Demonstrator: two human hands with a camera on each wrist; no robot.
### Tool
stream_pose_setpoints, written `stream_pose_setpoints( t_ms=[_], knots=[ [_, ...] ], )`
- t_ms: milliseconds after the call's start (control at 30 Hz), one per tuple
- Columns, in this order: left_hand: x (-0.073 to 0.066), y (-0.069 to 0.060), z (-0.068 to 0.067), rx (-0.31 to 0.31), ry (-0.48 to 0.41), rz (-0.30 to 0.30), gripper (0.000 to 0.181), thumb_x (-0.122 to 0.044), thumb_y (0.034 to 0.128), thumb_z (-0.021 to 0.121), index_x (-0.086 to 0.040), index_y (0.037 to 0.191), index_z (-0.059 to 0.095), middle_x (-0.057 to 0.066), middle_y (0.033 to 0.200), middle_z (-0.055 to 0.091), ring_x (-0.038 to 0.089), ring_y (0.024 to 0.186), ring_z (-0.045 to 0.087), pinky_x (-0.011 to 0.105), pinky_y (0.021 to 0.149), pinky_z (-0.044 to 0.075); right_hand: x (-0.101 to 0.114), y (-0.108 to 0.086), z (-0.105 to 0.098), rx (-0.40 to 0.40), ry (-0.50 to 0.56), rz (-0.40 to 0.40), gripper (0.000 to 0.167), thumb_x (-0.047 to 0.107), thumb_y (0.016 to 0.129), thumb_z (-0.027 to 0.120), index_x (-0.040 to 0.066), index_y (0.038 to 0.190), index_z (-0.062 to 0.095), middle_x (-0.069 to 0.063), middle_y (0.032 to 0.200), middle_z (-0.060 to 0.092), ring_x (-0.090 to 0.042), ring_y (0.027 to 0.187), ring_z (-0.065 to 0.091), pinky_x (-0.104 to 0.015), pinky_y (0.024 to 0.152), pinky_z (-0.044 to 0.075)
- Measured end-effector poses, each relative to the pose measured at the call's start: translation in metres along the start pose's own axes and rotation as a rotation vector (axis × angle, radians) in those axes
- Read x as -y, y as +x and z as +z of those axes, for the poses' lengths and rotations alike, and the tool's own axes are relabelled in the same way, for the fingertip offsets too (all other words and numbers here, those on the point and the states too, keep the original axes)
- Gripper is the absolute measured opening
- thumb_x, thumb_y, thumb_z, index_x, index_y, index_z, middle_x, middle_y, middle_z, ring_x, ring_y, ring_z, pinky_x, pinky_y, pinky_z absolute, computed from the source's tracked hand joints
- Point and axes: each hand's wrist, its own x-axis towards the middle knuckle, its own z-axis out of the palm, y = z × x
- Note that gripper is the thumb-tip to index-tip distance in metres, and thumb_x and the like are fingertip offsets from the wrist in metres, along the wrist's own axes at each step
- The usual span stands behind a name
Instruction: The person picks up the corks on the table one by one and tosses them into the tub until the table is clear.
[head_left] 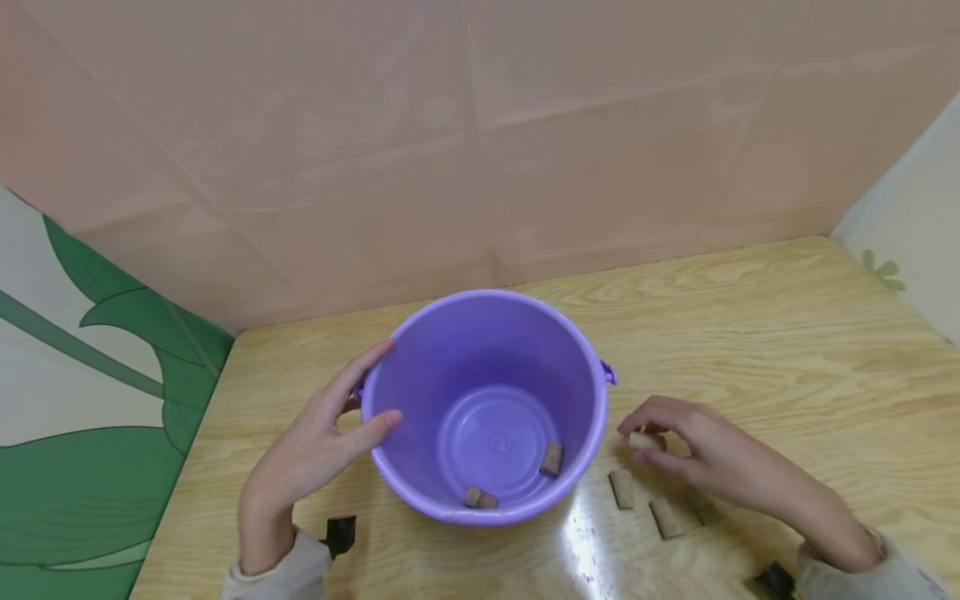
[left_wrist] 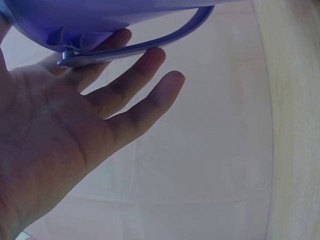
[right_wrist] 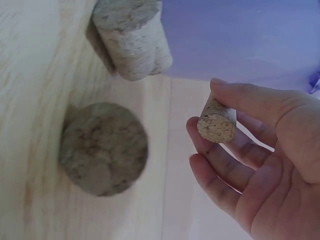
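The purple bucket looks like smooth moulded plastic with a soft sheen, and its handle appears to be the same plastic. The corks are matt and rough, their round ends grainy and pitted. Under them, the counter has a wood-grain surface, glossy enough to gleam beside the bucket. The pinkish sheet behind is creased and faintly shiny; the sleeves are matt cloth.
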Motion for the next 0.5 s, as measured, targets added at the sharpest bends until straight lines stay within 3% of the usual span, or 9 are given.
stream_pose_setpoints(
  t_ms=[500],
  knots=[
    [0.000, -0.001, 0.000, 0.001, -0.011, -0.006, 0.069, -0.021, 0.0967, 0.065, -0.030, 0.156, 0.030, 0.005, 0.139, 0.055, 0.020, 0.114, 0.058, 0.037, 0.098, 0.051, 0.016, 0.003, -0.008, -0.093, -0.014, -0.083, 0.042, 0.000, 0.078, 0.080, 0.027, 0.107, 0.065, 0.018, 0.097, 0.064, 0.005, 0.087, 0.057, -0.013, 0.074, 0.050]
  ],
)
